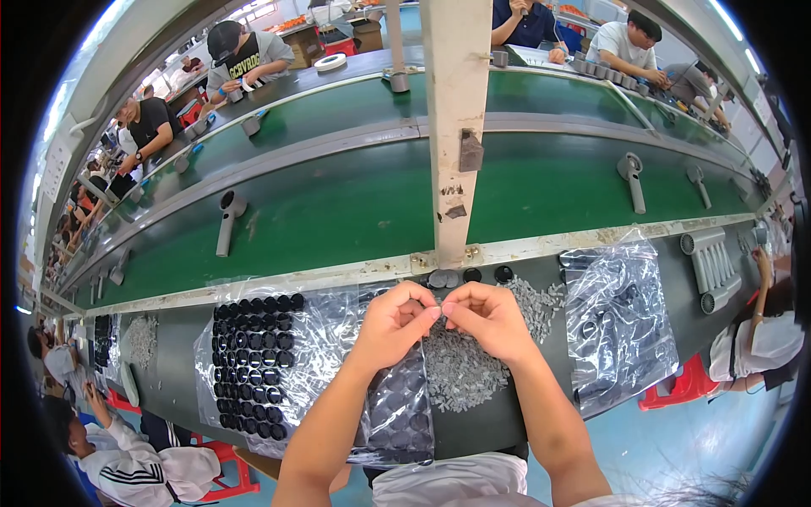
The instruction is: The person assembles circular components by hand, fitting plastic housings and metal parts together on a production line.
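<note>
Both hands meet above the workbench, fingertips almost touching. My left hand (pixel 394 325) is closed in a pinch, thumb against forefinger. My right hand (pixel 490 319) pinches the same way, and whatever tiny piece sits between the fingertips is too small to name. Beneath them spreads a heap of small translucent plastic pieces (pixel 466 372), reaching up past my right hand. Just beyond my fingers lie grey discs (pixel 443 278) and black round caps (pixel 504 274). To the left, many black round caps (pixel 253 363) stand in rows on a clear plastic sheet (pixel 325 325).
A white post (pixel 456 118) rises in front of me at the green conveyor belt (pixel 338 194), which carries grey handle-shaped parts (pixel 228 221). At right are a clear plastic bag (pixel 621 317) and a stack of grey handles (pixel 712 269). Co-workers sit opposite and at both sides.
</note>
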Demonstrator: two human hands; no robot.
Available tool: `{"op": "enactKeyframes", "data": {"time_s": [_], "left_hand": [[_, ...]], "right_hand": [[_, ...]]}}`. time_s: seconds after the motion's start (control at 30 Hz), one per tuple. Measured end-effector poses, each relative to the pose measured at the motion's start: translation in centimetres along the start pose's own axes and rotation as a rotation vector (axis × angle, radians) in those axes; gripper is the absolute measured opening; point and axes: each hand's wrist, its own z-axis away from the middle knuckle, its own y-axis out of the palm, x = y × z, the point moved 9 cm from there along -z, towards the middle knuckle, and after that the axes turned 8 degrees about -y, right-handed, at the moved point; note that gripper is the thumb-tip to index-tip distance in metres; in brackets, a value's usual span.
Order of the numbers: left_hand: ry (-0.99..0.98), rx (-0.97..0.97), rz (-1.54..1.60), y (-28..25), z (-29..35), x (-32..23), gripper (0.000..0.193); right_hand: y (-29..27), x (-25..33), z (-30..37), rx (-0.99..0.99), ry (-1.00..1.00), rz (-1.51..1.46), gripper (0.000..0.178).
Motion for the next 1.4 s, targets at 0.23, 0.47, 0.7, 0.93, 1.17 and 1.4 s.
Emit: {"op": "enactKeyframes", "data": {"time_s": [0.23,0.47,0.7,0.93,1.17,1.4], "left_hand": [[0.07,0.04,-0.017,0.05,0.08,-0.25,0.008],[0.09,0.017,-0.04,0.13,-0.06,-0.39,0.007],[0.059,0.024,-0.082,0.03,-0.01,-0.07,0.006],[0.043,-0.012,-0.091,-0.38,0.03,0.07,0.008],[0.065,-0.038,-0.072,-0.27,0.08,-0.52,0.011],[0.08,-0.06,-0.084,-0.42,0.08,-0.49,0.013]], "right_hand": [[0.3,-0.08,-0.07,-0.004,-0.007,-0.021,0.011],[0.08,0.22,0.02,-0.018,-0.025,0.001,0.011],[0.18,0.2,-0.06,-0.025,-0.033,0.006,0.01],[0.34,0.25,-0.09,-0.021,-0.028,0.021,0.009],[0.26,0.09,-0.02,-0.024,-0.024,0.022,0.01],[0.08,-0.29,-0.01,-0.029,-0.028,0.067,0.009]]}}
